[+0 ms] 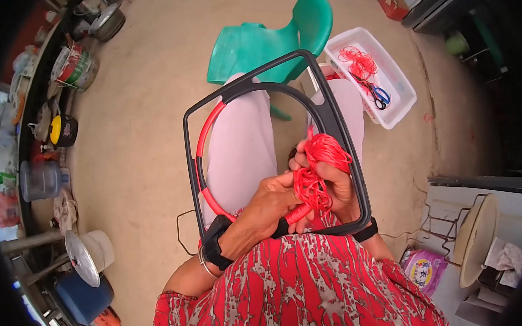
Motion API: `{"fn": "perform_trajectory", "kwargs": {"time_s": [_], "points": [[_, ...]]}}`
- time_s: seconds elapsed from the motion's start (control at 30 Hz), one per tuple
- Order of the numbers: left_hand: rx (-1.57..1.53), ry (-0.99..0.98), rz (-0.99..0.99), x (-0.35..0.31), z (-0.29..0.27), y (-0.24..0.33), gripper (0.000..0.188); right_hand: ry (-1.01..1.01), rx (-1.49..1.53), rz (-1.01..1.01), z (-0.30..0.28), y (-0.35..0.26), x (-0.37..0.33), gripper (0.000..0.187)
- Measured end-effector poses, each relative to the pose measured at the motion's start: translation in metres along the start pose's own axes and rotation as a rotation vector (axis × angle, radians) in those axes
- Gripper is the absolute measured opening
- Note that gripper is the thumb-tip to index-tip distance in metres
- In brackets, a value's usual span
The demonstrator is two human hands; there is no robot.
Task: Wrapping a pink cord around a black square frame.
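Observation:
A black frame (329, 118) with a large round opening rests across my lap. Red cord is wound over parts of its ring (201, 131), on the left and at the near right. My right hand (341, 188) reaches through at the frame's right side, its fingers curled round a loose bundle of red cord (326, 150). Against the bundle's left side, my left hand (266, 203) is closed, thumb and fingers pinching cord beside the wound ring. Its fingertips are partly hidden by the cord.
A green plastic chair (248, 47) stands ahead of my knees. To its right, a white plastic bin (400, 81) holds loose red cord and scissors (380, 99). Pots and buckets line the left side; a round stool (479, 239) and a purple bag (424, 269) are at right.

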State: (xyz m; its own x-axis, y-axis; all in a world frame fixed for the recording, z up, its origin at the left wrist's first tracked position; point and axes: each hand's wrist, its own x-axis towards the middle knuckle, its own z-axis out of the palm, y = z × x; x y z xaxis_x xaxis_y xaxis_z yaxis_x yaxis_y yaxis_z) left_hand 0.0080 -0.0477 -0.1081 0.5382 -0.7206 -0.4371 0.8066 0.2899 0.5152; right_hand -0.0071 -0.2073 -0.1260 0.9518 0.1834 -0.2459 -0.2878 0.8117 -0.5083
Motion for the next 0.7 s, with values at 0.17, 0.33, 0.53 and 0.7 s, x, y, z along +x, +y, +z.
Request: {"fn": "perform_trajectory", "kwargs": {"time_s": [0.17,0.33,0.53,0.7], "points": [[0.002,-0.027,0.005,-0.006,0.004,0.002,0.016,-0.081,-0.058,0.024,-0.058,-0.003,-0.017,0.052],[0.011,-0.107,0.005,-0.006,0.005,0.0,0.015,0.149,-0.538,-0.02,-0.091,0.005,-0.035,0.057],[0.021,-0.018,-0.029,-0.002,0.001,0.005,0.013,0.177,-0.084,0.012,-0.056,-0.03,-0.042,0.054],[0.003,-0.028,-0.04,0.003,0.004,0.009,0.012,0.264,0.218,-0.444,-0.07,-0.064,-0.09,0.039]]}}
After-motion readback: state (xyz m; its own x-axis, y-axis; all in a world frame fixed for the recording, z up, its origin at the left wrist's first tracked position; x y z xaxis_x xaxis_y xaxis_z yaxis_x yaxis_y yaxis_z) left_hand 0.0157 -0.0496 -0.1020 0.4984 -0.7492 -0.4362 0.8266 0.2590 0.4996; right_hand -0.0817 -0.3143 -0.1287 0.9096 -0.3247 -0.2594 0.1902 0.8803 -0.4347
